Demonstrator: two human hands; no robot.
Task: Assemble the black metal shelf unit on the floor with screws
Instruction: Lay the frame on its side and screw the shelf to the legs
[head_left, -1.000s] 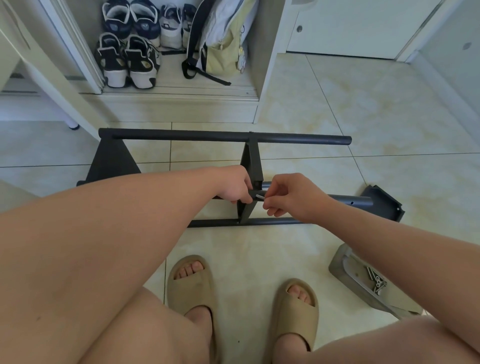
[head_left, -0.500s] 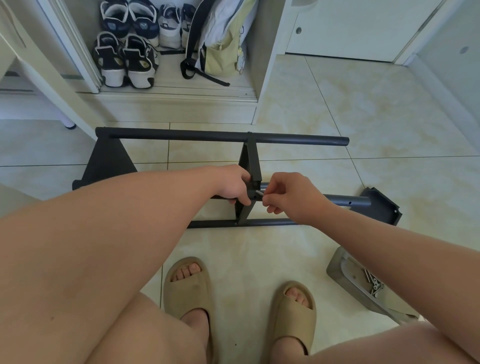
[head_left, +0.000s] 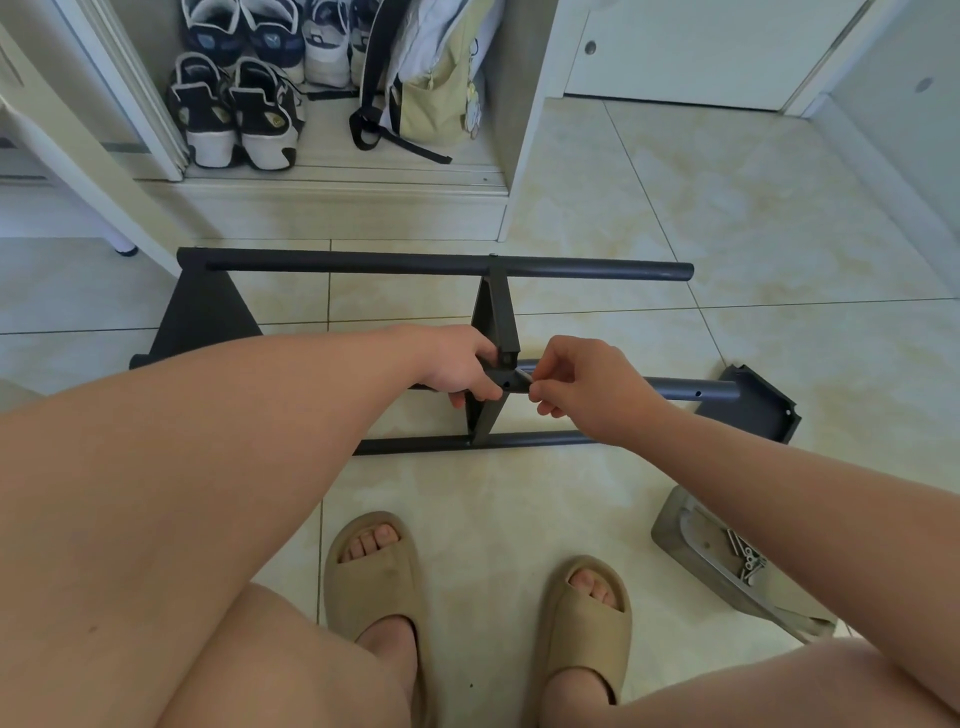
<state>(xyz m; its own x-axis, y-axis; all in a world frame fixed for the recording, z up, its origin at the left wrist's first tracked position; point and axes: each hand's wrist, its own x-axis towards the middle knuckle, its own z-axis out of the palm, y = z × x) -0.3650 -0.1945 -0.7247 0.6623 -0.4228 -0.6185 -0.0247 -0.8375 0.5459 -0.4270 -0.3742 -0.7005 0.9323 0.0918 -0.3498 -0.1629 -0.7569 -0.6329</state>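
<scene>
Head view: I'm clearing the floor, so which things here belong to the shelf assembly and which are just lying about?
In the job:
black shelf frame, gripped by the left hand
screw, pinched in the right hand
spare screws on the grey plate
loose black corner piece

Just lying about:
sneakers
backpack

- Black shelf frame (head_left: 415, 263): on its side, parallel tubes through a triangular bracket, gripped at the middle tube.
- Screw (head_left: 524, 374): silvery, pinched at that joint.
- Loose screws (head_left: 748, 558): heaped well right of the grip.
</scene>
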